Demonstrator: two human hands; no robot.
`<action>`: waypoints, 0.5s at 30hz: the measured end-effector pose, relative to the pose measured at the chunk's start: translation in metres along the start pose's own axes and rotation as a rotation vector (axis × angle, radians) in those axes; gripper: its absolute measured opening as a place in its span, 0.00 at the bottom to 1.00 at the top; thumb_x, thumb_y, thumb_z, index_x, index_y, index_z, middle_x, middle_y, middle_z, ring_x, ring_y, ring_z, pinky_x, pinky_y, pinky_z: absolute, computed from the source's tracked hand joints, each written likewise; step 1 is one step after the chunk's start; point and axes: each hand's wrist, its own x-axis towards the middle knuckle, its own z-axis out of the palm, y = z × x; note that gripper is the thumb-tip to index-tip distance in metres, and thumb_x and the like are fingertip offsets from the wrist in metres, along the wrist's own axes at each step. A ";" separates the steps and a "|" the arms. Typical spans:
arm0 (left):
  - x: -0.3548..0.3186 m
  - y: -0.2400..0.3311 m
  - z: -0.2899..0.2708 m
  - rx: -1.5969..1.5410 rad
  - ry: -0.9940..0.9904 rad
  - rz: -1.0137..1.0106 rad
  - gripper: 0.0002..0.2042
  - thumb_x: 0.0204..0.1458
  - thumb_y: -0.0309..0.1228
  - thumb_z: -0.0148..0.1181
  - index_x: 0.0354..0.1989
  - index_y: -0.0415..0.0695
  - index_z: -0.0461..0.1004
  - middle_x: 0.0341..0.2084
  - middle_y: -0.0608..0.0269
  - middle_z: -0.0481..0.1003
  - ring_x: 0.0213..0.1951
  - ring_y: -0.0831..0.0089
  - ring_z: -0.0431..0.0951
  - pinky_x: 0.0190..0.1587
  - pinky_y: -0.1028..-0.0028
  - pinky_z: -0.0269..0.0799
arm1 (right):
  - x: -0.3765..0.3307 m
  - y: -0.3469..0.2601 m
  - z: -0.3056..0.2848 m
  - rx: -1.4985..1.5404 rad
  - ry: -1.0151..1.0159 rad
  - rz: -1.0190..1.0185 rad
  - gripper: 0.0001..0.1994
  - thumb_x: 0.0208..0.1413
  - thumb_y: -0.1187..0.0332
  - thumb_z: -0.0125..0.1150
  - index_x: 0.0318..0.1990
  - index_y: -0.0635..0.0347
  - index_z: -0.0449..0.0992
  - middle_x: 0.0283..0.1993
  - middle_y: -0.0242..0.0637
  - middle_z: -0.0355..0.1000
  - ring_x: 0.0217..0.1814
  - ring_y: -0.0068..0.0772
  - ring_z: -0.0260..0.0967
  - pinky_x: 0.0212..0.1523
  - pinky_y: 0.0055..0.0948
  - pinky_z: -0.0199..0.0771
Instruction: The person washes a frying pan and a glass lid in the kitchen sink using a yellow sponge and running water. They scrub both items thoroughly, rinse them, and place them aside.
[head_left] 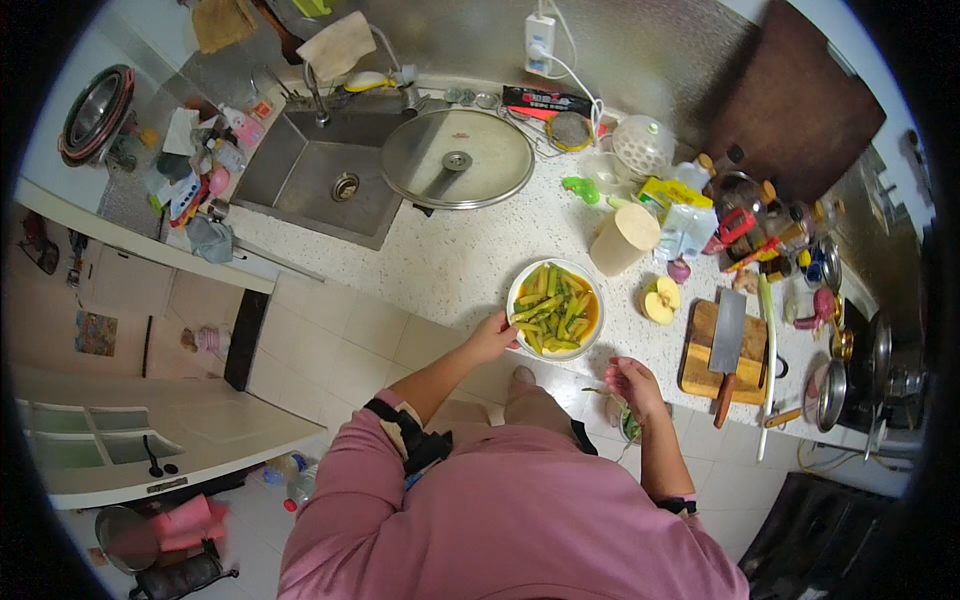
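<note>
A white plate (513, 283) of cooked green vegetable pieces (553, 308) in yellowish sauce rests by the counter's front edge. My left hand (491, 337) grips its lower left rim, the fingers partly hidden under it. To the right of the plate, apart from it, my right hand (632, 384) hovers by the counter edge, its fingers loosely curled and nothing visible in them. A halved apple (660, 300) lies beyond my right hand, cut side showing. Farther right, a cleaver (728, 335) lies across a wooden cutting board (695, 372).
A big round glass lid (420, 165) overlaps the steel sink (290, 205) at the back left. A beige cylindrical container (625, 240) stands behind the plate, near a red onion (679, 270). A green onion (769, 350) lies beside the board; pans (832, 395) crowd the right.
</note>
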 end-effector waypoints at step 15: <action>-0.003 0.059 -0.138 -0.070 -0.342 -0.347 0.23 0.59 0.34 0.54 0.60 0.40 0.58 0.49 0.53 0.72 0.46 0.66 0.77 0.48 0.69 0.74 | -0.017 0.027 0.178 0.249 0.308 -0.113 0.12 0.59 0.64 0.53 0.45 0.63 0.71 0.28 0.31 0.72 0.28 0.21 0.69 0.33 0.21 0.69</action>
